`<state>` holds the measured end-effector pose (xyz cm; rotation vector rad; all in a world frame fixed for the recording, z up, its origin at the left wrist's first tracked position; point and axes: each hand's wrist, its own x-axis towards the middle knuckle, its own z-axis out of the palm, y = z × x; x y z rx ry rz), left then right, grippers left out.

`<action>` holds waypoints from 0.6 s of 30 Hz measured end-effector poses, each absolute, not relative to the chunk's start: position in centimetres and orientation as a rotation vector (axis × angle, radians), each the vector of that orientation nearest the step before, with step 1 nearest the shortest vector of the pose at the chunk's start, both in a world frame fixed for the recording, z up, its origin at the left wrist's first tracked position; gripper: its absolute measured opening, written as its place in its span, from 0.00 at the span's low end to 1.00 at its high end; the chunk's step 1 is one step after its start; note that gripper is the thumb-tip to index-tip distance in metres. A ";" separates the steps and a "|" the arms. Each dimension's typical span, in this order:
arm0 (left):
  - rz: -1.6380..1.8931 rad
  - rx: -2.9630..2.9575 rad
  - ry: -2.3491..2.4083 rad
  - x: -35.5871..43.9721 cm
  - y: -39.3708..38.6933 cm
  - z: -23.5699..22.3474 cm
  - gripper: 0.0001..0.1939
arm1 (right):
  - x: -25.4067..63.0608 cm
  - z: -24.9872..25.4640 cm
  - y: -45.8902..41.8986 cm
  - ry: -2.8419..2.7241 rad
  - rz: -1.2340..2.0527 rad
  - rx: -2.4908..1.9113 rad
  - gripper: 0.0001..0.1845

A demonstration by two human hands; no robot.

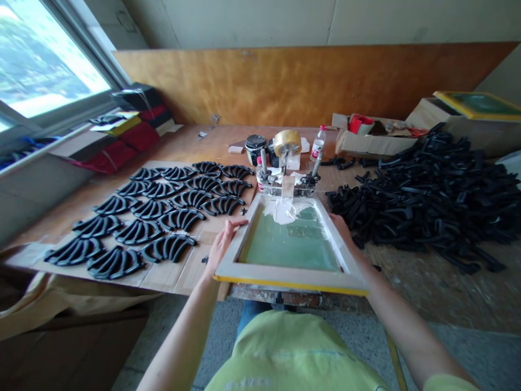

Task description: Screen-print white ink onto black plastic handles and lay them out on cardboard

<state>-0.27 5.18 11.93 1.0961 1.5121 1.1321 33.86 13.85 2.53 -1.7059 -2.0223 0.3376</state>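
Note:
A screen printing frame [285,274] with pale sides, a green mesh and a yellow strip along its near edge sits in front of me. Its far end meets a metal clamp stand [287,187]. White ink [280,210] lies thick at the far end of the mesh, with a squeegee [287,187] standing in it. My left hand [223,241] is closed at the frame's left side, one finger stretched along the edge. On the opposite side my right hand [342,231] holds the frame's right edge, its fingers mostly hidden. What lies beneath the frame is hidden.
Rows of curved black handles [140,228] lie on cardboard at left. A large heap of black handles [439,195] covers the right. Behind the stand are a black ink tub [255,147], a tape roll [287,142] and a bottle [318,144]. An open carton [374,142] stands beyond.

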 end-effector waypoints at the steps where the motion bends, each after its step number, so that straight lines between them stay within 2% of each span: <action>1: 1.056 1.081 1.544 -0.5 4.5 10.7 0.32 | 34.3 3.2 14.7 -1.963 0.303 -1.722 0.18; 4: 0.966 0.993 1.508 -0.6 3.2 6.3 0.35 | 32.5 5.5 17.7 -1.916 0.159 -1.580 0.19; 7: 0.945 0.945 1.517 -0.5 3.1 2.3 0.40 | 27.7 7.0 20.3 -2.118 0.084 -1.422 0.26; 10: 0.922 0.956 1.544 -0.4 3.4 0.1 0.39 | 23.8 7.3 21.4 -2.373 0.151 -1.499 0.18; 14: 0.949 0.956 1.508 -0.6 3.5 -0.8 0.38 | 23.0 6.3 19.2 -2.575 0.165 -1.527 0.06; 18: 0.965 0.945 1.500 -0.6 3.5 -1.0 0.37 | 25.1 5.7 15.3 -2.760 0.184 -1.070 0.09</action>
